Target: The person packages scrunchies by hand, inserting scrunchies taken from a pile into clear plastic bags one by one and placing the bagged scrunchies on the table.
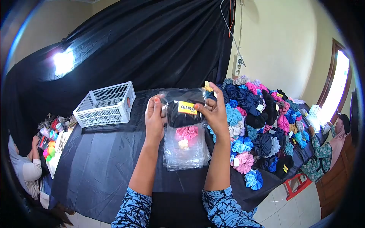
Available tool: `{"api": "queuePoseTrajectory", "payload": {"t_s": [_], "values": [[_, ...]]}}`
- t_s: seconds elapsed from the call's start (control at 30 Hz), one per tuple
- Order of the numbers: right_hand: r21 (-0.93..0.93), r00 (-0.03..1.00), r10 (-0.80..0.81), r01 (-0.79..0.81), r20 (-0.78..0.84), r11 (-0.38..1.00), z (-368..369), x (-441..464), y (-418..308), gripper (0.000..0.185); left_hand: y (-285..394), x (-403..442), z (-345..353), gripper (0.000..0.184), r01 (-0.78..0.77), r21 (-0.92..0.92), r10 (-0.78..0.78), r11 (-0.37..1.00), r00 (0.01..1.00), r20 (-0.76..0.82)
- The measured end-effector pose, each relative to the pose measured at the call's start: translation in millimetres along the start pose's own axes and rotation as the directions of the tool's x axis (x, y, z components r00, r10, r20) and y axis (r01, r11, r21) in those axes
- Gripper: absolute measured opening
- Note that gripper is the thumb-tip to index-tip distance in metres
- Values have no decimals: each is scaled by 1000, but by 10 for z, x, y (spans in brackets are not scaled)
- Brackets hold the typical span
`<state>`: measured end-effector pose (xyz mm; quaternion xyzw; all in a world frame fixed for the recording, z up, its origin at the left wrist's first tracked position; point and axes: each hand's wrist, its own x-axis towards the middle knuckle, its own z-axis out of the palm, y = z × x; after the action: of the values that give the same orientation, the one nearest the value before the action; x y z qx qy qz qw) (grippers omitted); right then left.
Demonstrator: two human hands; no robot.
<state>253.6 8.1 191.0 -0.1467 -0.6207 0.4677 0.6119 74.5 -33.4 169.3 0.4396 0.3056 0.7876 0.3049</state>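
Both hands hold up a clear plastic bag [173, 97] with a folded black fabric item [176, 118] inside, which has a yellow label [187, 107] reading "CHANDRA". My left hand [155, 117] is closed on the bag's left edge. At the right side, my right hand [217, 116] pinches the bag, its thumb by the label and its index finger pointing up. Below lies a stack of clear plastic bags [186, 157] on the dark-covered table [102, 163]. A pink scrunchie [187, 132] with a pale tag shows in the stack.
A heap of colourful scrunchies [262, 125] covers the table's right side. At the back left stands a white plastic crate [104, 119]. One person [28, 167] sits at far left by bright items; another person [323, 152] is at far right, near a red stool [297, 186].
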Motion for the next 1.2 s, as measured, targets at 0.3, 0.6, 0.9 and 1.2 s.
{"api": "queuePoseTrajectory", "payload": {"t_s": [0.3, 0.6, 0.9, 1.2], "values": [[26, 946, -188, 202, -263, 979, 189, 60, 128, 67, -287, -39, 35, 74, 356, -562, -101, 747, 896, 433], [-267, 957, -133, 62, -257, 962, 206, 51, 273, 69, -320, -8, 128, 30, 314, -576, -297, 754, 946, 127], [-302, 941, -92, -12, -325, 953, 17, 52, 129, 64, -75, 523, -693, 44, 32, -538, -120, 842, 984, -129], [-252, 947, -60, -23, -316, 967, -1, 54, 128, 60, -31, 715, -2308, 49, 187, -186, -254, 965, 846, -468]]}}
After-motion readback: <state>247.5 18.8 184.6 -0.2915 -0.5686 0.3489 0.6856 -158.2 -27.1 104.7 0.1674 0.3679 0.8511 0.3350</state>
